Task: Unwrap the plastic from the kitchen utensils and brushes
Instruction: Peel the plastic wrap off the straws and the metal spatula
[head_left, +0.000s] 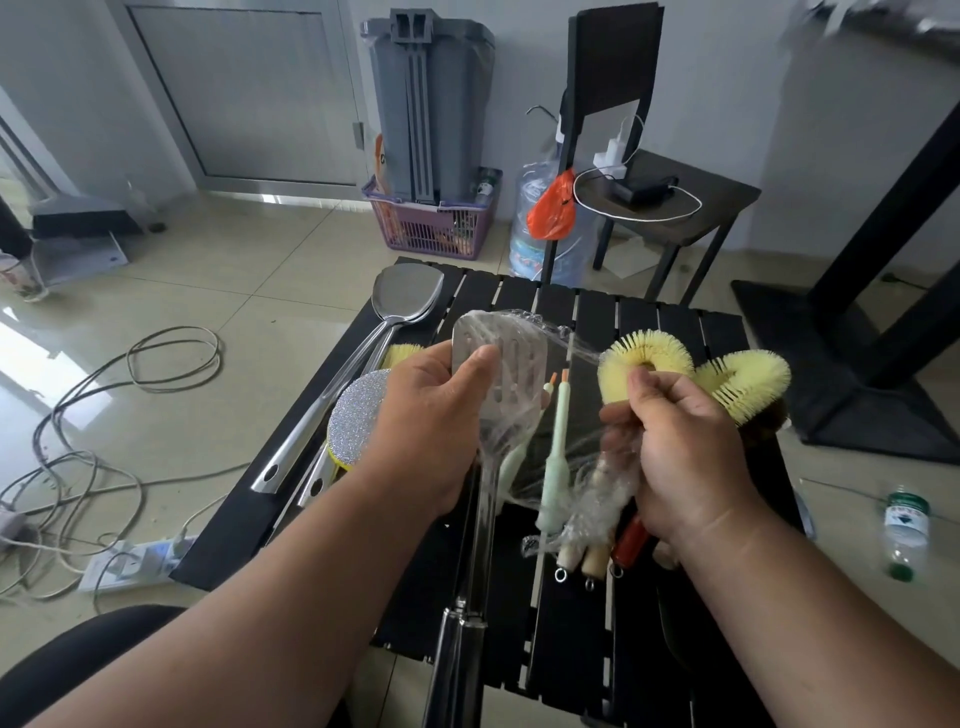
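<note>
I count two shiny steel spatulas (511, 374) (400, 301), two yellow looped bristle brushes (647, 358) (748, 382), and one glittery silver scrubber (358, 415).

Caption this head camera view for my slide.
Left hand grips slotted steel spatula; right hand pulls clear plastic wrap.

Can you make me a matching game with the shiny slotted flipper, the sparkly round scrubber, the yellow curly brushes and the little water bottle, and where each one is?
Things:
1. slotted spatula
2. glittery scrubber
3. yellow loop brushes
4. water bottle

Places:
A. lying on the floor to the right of the table
B. held in the left hand, plastic clinging to it
C. on the black table, behind the left hand
D. gripped with plastic wrap in the right hand

Pairs: 1-B, 2-C, 3-D, 4-A
</note>
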